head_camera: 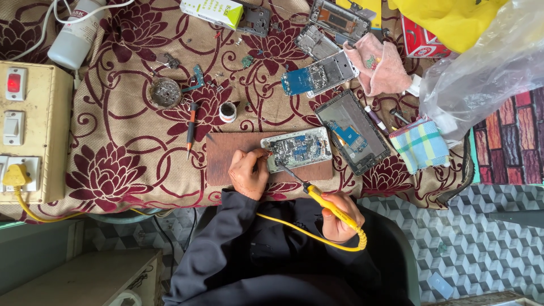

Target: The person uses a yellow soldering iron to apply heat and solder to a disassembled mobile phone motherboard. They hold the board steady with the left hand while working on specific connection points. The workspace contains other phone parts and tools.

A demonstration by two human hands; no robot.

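R hand point(339, 216) grip closed on yellow-handled soldering iron point(317, 198), tip on opened silver phone w/ bare circuit board point(297, 148); L hand point(248, 171) pinches at its edge. Phone on brown wooden board point(226, 161); orange-black screwdriver point(191, 127), small flux pot point(228, 111) close by, nothing blocking

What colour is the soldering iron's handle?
Yellow, with a yellow cord; the soldering iron shows best in the head view, held in the right hand.
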